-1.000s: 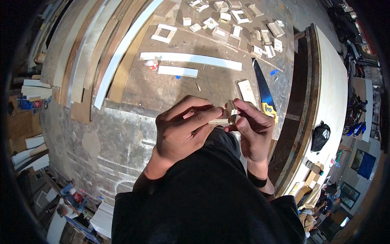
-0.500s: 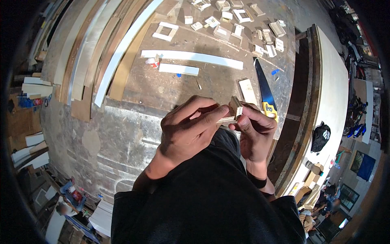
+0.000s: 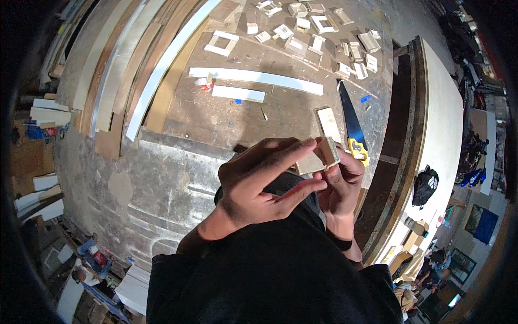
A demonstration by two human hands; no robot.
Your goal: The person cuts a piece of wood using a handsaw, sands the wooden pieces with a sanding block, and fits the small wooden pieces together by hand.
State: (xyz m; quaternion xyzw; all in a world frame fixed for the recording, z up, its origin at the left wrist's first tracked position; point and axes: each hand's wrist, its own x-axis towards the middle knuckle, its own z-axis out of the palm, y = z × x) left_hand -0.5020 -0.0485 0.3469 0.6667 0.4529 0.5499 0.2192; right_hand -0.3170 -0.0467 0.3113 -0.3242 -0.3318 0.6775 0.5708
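Observation:
A small assembly of joined light wood pieces (image 3: 330, 153) is held in front of my body, a flat piece meeting an upright one at an angle. My right hand (image 3: 344, 186) grips it from the right, its thumb below and its fingers partly hidden behind the wood. On the other side, my left hand (image 3: 264, 175) is open, with the thumb spread well away from the fingers. Its fingertips lie close to the upright piece; whether they touch it, I cannot tell. Beyond my hands, a flat wood offcut (image 3: 329, 124) lies on the worktable (image 3: 216, 116).
Right of the offcut lies a handsaw (image 3: 352, 119) with a yellow handle. White strips (image 3: 259, 78) lie across the table, and long boards (image 3: 145, 70) at left. Several small wooden frames and blocks (image 3: 297, 46) are scattered at the back. A black bag (image 3: 426, 186) sits on a pale panel at right.
My left hand has let go of the wood, its thumb swinging down and away. The assembly has turned in my right hand, so more of its flat face shows.

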